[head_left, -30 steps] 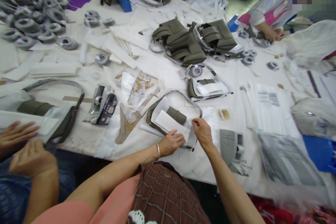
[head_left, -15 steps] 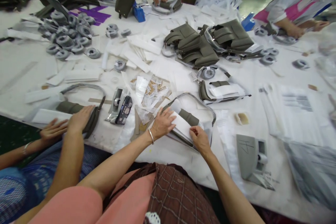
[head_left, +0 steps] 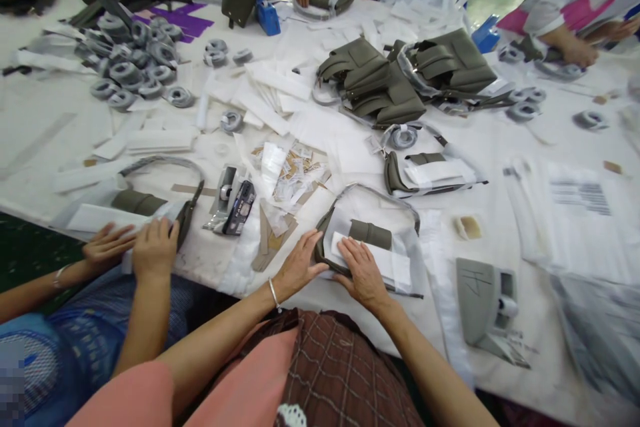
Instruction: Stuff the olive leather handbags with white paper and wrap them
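An olive handbag [head_left: 371, 233] lies on its side in front of me, its handle wrapped in clear film and arched toward the far side. A folded white sheet [head_left: 393, 263] rests across it. My left hand [head_left: 301, 265] touches the bag's left end, thumb and fingers apart. Flat on the white sheet's left part lies my right hand [head_left: 361, 268], fingers stretched out. Neither hand is closed around anything. Left of the bag are tags and paper scraps [head_left: 296, 173] on the table.
Tape dispensers stand on both sides, one black [head_left: 237, 207], one grey [head_left: 483, 303]. At my left a co-worker's hands [head_left: 155, 250] press another bag. Olive bags [head_left: 375, 80] and grey wrapped coils [head_left: 127, 73] lie farther back on the white table [head_left: 40, 137]. Co-workers sit opposite.
My right hand has moved left from the sheet's right side and flattened onto it. My left hand has slid off the sheet to the bag's left end. The bag has turned slightly.
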Motion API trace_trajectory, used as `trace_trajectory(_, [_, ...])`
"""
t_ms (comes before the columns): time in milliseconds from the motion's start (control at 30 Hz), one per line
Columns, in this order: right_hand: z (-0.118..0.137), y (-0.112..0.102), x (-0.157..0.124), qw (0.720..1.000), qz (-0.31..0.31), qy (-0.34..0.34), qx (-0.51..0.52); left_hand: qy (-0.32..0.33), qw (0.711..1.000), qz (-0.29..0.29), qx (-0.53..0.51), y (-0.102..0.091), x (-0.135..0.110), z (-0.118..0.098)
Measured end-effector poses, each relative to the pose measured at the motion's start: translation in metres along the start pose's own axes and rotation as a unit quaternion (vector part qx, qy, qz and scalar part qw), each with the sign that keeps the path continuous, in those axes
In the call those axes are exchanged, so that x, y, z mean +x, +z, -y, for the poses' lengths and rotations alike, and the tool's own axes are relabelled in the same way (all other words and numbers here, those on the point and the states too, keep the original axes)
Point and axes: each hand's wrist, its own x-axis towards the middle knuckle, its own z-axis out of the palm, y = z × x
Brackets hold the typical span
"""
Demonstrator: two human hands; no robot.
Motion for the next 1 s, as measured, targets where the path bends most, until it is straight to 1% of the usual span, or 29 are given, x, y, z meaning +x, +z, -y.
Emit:
trace_trajectory(67, [-0.002,0.001,0.0,1.0,0.004,-0.003,-0.011,-0.019,1.0,0.018,-0.002,0.001,-0.009,0.008])
trace_trajectory(133, [-0.004,0.001,0.001,1.0,0.003,-0.002,-0.013,-0.029,0.998,0.039,0.031,0.007,-0.013,0.013])
trace_trajectory(200, [-0.004,0.001,0.002,1.0,0.004,0.0,-0.011,-0.037,0.996,0.036,0.078,0.016,-0.011,0.015])
trace_trajectory(267, [-0.004,0.001,0.003,1.0,0.006,0.004,-0.009,-0.043,0.994,0.021,0.095,0.023,-0.005,0.016])
trace_trajectory(300, [-0.004,0.001,0.003,1.0,0.006,0.006,-0.009,-0.048,0.995,0.017,0.083,0.025,-0.001,0.016])
trace_trajectory(367, [-0.005,0.001,0.004,1.0,0.002,0.009,-0.009,-0.062,0.998,0.026,0.023,0.026,0.006,0.018])
trace_trajectory(500, [-0.007,0.001,0.004,1.0,-0.007,0.008,-0.008,-0.067,0.988,0.07,-0.12,0.017,0.015,0.022])
trace_trajectory(567, [-0.007,0.001,0.004,1.0,-0.007,0.011,-0.006,-0.063,0.982,0.073,-0.165,0.012,0.017,0.023])
trace_trajectory(700, [-0.007,0.001,0.005,1.0,-0.006,0.015,-0.003,-0.06,0.968,0.064,-0.236,0.011,0.017,0.024])
trace_trajectory(767, [-0.007,0.001,0.004,1.0,-0.012,0.016,-0.003,-0.07,0.96,0.044,-0.267,0.014,0.017,0.023])
trace_trajectory(833, [-0.006,0.001,0.003,1.0,-0.02,0.017,-0.003,-0.086,0.953,0.011,-0.291,0.018,0.019,0.022])
trace_trajectory(900, [-0.006,0.0,0.002,0.999,-0.026,0.018,-0.004,-0.102,0.949,-0.008,-0.298,0.022,0.021,0.021])
trace_trajectory(1000, [-0.006,-0.001,0.001,0.999,-0.026,0.021,-0.006,-0.112,0.95,-0.001,-0.291,0.026,0.02,0.022])
